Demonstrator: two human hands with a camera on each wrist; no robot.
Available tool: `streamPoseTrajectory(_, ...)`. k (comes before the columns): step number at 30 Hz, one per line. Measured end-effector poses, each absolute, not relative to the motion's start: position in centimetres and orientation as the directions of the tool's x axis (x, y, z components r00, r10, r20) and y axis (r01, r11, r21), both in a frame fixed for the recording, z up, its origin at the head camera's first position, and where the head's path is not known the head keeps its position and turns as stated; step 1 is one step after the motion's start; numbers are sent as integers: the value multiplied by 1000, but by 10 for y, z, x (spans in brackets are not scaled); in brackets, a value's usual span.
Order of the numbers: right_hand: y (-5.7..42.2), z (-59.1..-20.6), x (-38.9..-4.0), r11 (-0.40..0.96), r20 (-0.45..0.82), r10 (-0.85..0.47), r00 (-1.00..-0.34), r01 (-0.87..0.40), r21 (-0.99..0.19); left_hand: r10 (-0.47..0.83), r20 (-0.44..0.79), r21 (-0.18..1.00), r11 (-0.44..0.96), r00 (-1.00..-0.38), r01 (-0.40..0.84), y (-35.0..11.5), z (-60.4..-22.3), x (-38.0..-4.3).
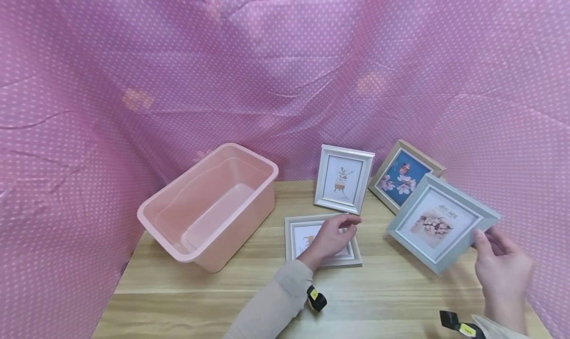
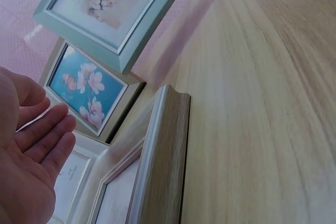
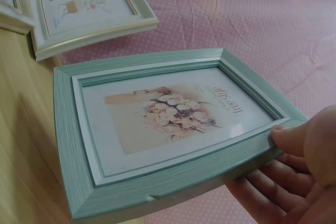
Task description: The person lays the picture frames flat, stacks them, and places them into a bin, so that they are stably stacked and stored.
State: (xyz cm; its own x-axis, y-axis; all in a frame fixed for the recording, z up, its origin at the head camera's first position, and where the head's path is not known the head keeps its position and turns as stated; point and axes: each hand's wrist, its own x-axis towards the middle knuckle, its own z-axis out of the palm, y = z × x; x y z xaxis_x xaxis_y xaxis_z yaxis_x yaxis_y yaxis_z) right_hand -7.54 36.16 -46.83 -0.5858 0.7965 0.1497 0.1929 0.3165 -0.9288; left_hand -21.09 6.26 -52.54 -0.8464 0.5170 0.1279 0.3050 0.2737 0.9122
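Observation:
My right hand point(image 1: 503, 265) grips a pale green picture frame point(image 1: 436, 222) by its right edge, thumb on the front and fingers behind. The frame is tilted and held above the table, with a flower print facing up. My left hand point(image 1: 331, 237) hovers over a light wood-toned picture frame point(image 1: 291, 237) that lies flat, hiding part of its picture. Its fingers are loosely bent with nothing between them, as the left wrist view also shows of the left hand point(image 2: 31, 145). Behind it stands a white picture frame point(image 1: 320, 180) with a potted-plant print.
A tan picture frame point(image 1: 383, 170) with a blue flower picture leans at the back right, partly overlapped by the green one. On the left of the wooden table point(image 1: 356, 304) sits a pink plastic bin point(image 1: 245, 230). Pink dotted cloth point(image 1: 267, 81) hangs around the table.

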Motion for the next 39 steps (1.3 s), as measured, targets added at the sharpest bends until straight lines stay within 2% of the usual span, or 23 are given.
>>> streamPoseTrajectory(12, 337, -460, -89, 395, 248, 701, -669, 75, -915, 498, 160, 914, 251, -852, 318, 53, -527, -215)
streamPoseTrajectory(21, 320, -453, -100, 462, 315, 618, -721, 9, -887, 499, 137, 927, 240, -855, 289, 45, -526, -216)
streamPoseTrajectory(31, 305, -448, -107, 419, 233, 584, -778, 43, -907, 535, 150, 929, 212, -831, 304, 34, -527, -216)
streamPoseTrajectory(39, 295, -444, -112, 436, 238, 546, -803, 29, -899, 559, 167, 932, 178, -812, 314, 23, -525, -218)
